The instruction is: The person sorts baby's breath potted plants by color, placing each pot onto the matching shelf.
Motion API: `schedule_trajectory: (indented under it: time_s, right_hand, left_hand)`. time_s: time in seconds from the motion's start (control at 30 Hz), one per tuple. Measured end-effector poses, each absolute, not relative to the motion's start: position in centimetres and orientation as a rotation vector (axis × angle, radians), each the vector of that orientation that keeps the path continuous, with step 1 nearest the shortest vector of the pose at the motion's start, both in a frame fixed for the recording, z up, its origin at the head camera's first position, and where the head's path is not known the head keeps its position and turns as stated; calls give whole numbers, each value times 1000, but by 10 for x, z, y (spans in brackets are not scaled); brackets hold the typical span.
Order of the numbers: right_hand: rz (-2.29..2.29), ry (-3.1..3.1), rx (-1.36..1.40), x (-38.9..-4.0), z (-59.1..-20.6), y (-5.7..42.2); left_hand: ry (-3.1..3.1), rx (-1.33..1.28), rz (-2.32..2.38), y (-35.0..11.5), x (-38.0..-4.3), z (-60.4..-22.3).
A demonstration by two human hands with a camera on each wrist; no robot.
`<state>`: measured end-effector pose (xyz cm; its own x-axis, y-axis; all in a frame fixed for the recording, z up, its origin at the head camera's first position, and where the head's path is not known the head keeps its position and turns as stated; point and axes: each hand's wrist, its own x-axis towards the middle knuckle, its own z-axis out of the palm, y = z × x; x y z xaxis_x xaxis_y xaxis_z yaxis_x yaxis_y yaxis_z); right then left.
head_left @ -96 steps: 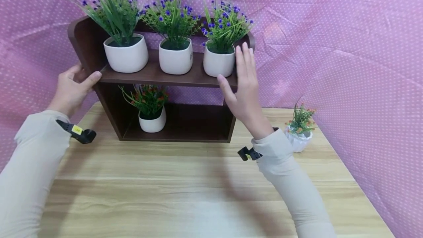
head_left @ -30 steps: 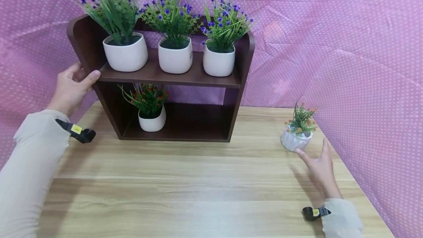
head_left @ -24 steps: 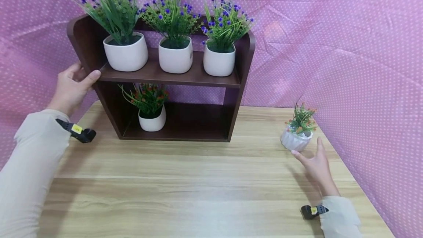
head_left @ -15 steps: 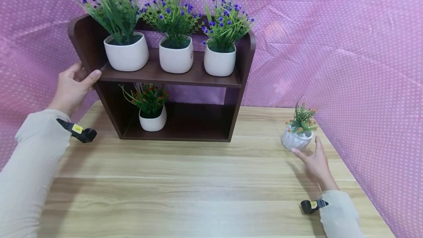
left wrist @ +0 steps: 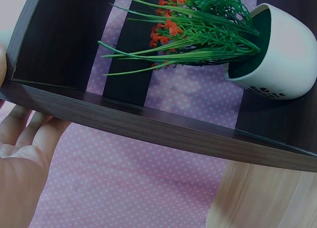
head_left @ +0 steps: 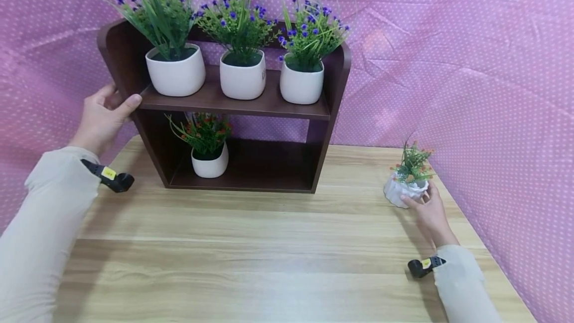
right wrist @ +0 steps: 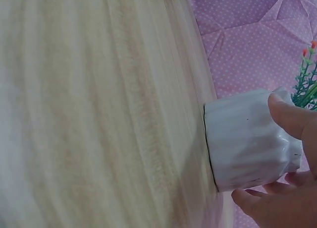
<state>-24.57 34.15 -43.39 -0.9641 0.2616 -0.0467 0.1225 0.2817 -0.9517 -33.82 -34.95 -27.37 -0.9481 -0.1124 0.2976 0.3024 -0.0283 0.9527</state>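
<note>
At the left, my left hand (head_left: 102, 117) grips the side of a dark brown two-tier shelf (head_left: 233, 109). Its thumb lies at the upper board's front corner, while the other fingers go round the outer side, as the left wrist view also shows. On the right of the table, my right hand (head_left: 432, 216) holds a small white fluted pot (right wrist: 250, 139) with an orange-flowered plant (head_left: 411, 163). The thumb is on the near side of the pot and the fingers curl round its right side. In the right wrist view the pot's base sits at the tabletop.
Three white pots with purple-flowered plants, left (head_left: 176, 74), middle (head_left: 242, 78) and right (head_left: 301, 83), stand on the upper tier. Another white pot (head_left: 211, 163) with orange flowers is on the lower tier. Pink dotted cloth (head_left: 448, 64) hangs behind the wooden table (head_left: 251, 253).
My right hand has left the shelf's right side, moved to the small white pot and taken hold of it. The left hand keeps its grip on the shelf.
</note>
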Motion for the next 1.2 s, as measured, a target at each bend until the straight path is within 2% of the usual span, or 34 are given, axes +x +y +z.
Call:
schedule_trajectory:
  time_s: [0.4, 0.77, 1.2]
  right_hand:
    - [1886, -2361, -365, -251, -443, 353]
    - [1792, -2511, -330, -252, -440, 353]
    - [1919, -2357, -331, -255, -443, 350]
  left_hand:
    - [-1932, -225, -2102, -346, -338, -272]
    - [-2009, -191, -2012, -350, -337, -274]
    - [-1980, -205, -2019, -350, -338, -276]
